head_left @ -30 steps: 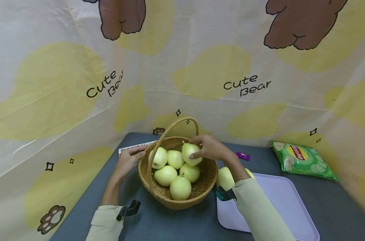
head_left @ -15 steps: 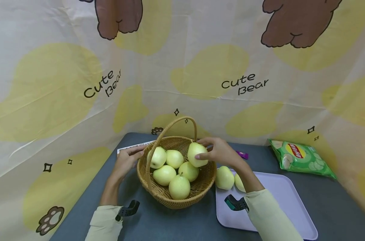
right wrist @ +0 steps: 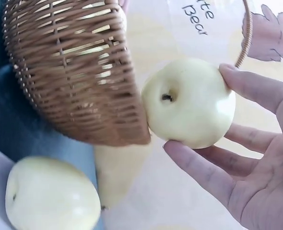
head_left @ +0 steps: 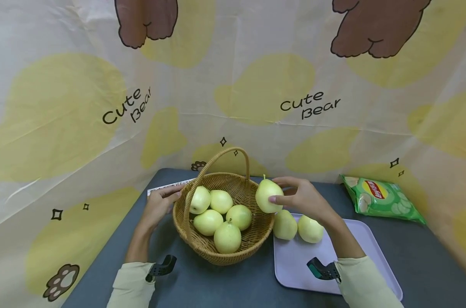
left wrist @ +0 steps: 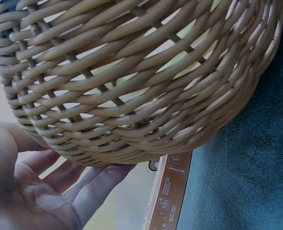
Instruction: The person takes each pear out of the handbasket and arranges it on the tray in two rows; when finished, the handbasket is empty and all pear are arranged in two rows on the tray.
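Note:
A wicker basket (head_left: 213, 256) with an arched handle stands mid-table, several pale green pears (head_left: 227, 237) lying inside. My left hand (head_left: 157, 208) rests against its left side near the rim. In the left wrist view the fingers (left wrist: 100, 187) lie fairly straight against the woven wall (left wrist: 107, 110). My right hand (head_left: 304, 196) pinches another pear (head_left: 268, 196), stem up, above the basket's right rim. The right wrist view shows this pear (right wrist: 189, 103) between thumb and fingertips, right by the rim; whether they touch is unclear.
Two pears (head_left: 310, 229) sit at the back left of a lilac tray (head_left: 294, 273), right of the basket. A green chip bag (head_left: 383, 199) lies at the back right. Behind the basket's left side is a flat printed strip (head_left: 171, 186). A patterned cloth (head_left: 256, 85) hangs behind the table.
My right hand has carried the pear from inside the basket rightward to its right rim. The two pears on the tray now show fully. The left hand stays at the basket.

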`<state>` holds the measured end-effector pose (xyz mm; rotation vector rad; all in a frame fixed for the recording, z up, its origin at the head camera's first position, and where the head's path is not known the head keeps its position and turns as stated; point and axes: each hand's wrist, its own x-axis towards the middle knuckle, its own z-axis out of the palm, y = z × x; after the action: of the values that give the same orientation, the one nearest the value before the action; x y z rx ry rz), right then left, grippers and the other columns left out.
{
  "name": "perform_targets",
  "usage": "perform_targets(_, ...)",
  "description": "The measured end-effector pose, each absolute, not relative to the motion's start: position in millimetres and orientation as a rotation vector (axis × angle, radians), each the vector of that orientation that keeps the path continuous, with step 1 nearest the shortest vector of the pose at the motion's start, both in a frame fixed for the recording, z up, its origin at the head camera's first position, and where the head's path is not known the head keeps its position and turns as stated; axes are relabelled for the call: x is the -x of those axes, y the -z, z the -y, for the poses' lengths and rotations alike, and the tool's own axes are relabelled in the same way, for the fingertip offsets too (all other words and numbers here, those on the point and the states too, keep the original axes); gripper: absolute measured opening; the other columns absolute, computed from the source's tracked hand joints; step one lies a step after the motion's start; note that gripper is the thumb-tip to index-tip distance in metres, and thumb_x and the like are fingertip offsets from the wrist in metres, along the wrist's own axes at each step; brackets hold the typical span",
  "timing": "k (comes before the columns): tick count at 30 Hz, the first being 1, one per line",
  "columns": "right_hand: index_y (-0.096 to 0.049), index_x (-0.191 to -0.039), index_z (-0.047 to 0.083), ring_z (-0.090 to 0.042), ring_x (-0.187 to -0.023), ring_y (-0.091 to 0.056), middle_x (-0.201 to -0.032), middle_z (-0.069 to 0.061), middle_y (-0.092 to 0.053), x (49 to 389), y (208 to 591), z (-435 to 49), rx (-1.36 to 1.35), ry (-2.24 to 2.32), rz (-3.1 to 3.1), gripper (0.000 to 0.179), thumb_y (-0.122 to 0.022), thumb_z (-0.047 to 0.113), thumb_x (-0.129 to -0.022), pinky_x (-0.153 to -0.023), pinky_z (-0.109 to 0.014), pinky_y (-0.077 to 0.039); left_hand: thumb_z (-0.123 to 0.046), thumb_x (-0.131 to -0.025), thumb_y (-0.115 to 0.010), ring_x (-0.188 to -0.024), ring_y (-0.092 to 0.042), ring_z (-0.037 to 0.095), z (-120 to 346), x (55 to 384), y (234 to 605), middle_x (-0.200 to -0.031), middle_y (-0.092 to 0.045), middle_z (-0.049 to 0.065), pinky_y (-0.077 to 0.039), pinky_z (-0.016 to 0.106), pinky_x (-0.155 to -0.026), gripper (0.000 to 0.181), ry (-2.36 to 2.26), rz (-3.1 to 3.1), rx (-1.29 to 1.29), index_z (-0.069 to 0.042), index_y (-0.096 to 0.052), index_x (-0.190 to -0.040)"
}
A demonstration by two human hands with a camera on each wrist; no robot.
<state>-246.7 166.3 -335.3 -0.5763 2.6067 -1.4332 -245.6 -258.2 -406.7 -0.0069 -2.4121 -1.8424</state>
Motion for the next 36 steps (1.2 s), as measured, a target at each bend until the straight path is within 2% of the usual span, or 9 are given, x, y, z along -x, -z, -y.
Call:
perform_targets(8, -0.068, -0.14, 0.02, -0.031, -0.114, -0.069, -0.129, -0.007, -0.071, 235.5, 338.2, -193.6, 0.512, 1.459, -2.637, 0.058, -0.085, 0.042, -0.09, -0.085, -0.041, -0.061, -0.017, -0.106, -0.064, -0.055, -0.042, 0.002, 258.1, 244.2, 405.7, -0.135, -0.067, 0.022, -0.044, 0.019, -0.053, 0.036, 1.809, 2.427, 0.007, -0.006, -0.07, -0.14)
perform_targets(13, -0.066, -0.142, 0.014, -0.032, -0.116, -0.068, -0.129, -0.011, -0.07, 231.3, 345.1, -211.5, 0.477, 1.47, -2.642, 0.058, -0.082, 0.041, -0.093, -0.085, -0.045, -0.064, -0.018, -0.106, -0.064, -0.077, -0.062, 0.0, 258.0, 243.2, 405.2, -0.141, -0.065, 0.023, -0.056, 0.019, -0.065, 0.037, 1.846, 2.419, 0.024, -0.004, -0.069, -0.141)
perform_targets(15, -0.065, -0.143, 0.012, -0.033, -0.117, -0.068, -0.13, -0.013, -0.07, 229.3, 347.8, -218.0, 0.46, 1.476, -2.638, 0.059, -0.081, 0.04, -0.094, -0.085, -0.045, -0.065, -0.018, -0.107, -0.064, -0.079, -0.063, 0.001, 257.9, 242.9, 405.5, -0.141, -0.066, 0.022, -0.058, 0.02, -0.068, 0.037, 1.859, 2.412, 0.02, -0.004, -0.068, -0.141)
perform_targets(18, -0.064, -0.144, 0.011, -0.033, -0.116, -0.067, -0.132, -0.014, -0.069, 226.0, 351.7, -227.9, 0.432, 1.472, -2.649, 0.059, -0.08, 0.04, -0.095, -0.084, -0.041, -0.064, -0.016, -0.107, -0.063, -0.067, -0.057, 0.001, 258.0, 243.5, 406.9, -0.138, -0.067, 0.024, -0.058, 0.02, -0.069, 0.037, 1.859, 2.408, 0.016, -0.003, -0.068, -0.141)
perform_targets(20, -0.062, -0.145, 0.01, -0.032, -0.116, -0.067, -0.135, -0.015, -0.067, 223.6, 354.0, -234.0, 0.408, 1.476, -2.65, 0.06, -0.079, 0.039, -0.096, -0.084, -0.04, -0.065, -0.016, -0.106, -0.063, -0.057, -0.047, 0.002, 258.1, 244.0, 407.7, -0.134, -0.068, 0.022, -0.055, 0.02, -0.064, 0.036, 1.843, 2.41, 0.009, -0.004, -0.069, -0.14)
perform_targets(24, -0.06, -0.147, 0.008, -0.032, -0.116, -0.066, -0.14, -0.017, -0.065, 219.5, 358.2, -245.0, 0.369, 1.485, -2.651, 0.061, -0.079, 0.038, -0.097, -0.083, -0.036, -0.065, -0.018, -0.106, -0.064, -0.051, -0.039, 0.003, 258.6, 244.1, 407.6, -0.125, -0.071, 0.017, -0.048, 0.021, -0.056, 0.036, 1.818, 2.418, 0.001, -0.005, -0.069, -0.14)
perform_targets(26, -0.06, -0.148, 0.008, -0.033, -0.118, -0.066, -0.142, -0.018, -0.064, 217.6, 360.4, -250.5, 0.35, 1.489, -2.653, 0.061, -0.079, 0.038, -0.097, -0.083, -0.034, -0.065, -0.018, -0.106, -0.064, -0.051, -0.037, 0.003, 258.7, 243.9, 407.3, -0.123, -0.071, 0.015, -0.046, 0.02, -0.054, 0.037, 1.816, 2.421, -0.003, -0.005, -0.069, -0.14)
perform_targets(31, -0.059, -0.149, 0.008, -0.03, -0.121, -0.067, -0.144, -0.019, -0.063, 213.5, 367.6, -266.0, 0.319, 1.497, -2.662, 0.061, -0.077, 0.037, -0.099, -0.083, -0.034, -0.065, -0.016, -0.107, -0.063, -0.054, -0.044, 0.002, 258.4, 243.1, 407.2, -0.131, -0.069, 0.019, -0.055, 0.019, -0.065, 0.037, 1.836, 2.424, -0.006, -0.003, -0.068, -0.141)
perform_targets(36, -0.058, -0.15, 0.007, -0.013, -0.113, -0.069, -0.144, -0.02, -0.062, 209.4, 374.2, -282.2, 0.276, 1.516, -2.663, 0.06, -0.075, 0.037, -0.1, -0.083, -0.033, -0.065, -0.016, -0.106, -0.063, -0.054, -0.042, 0.002, 258.3, 243.3, 407.5, -0.133, -0.068, 0.02, -0.054, 0.022, -0.062, 0.037, 1.817, 2.435, -0.02, -0.004, -0.068, -0.141)
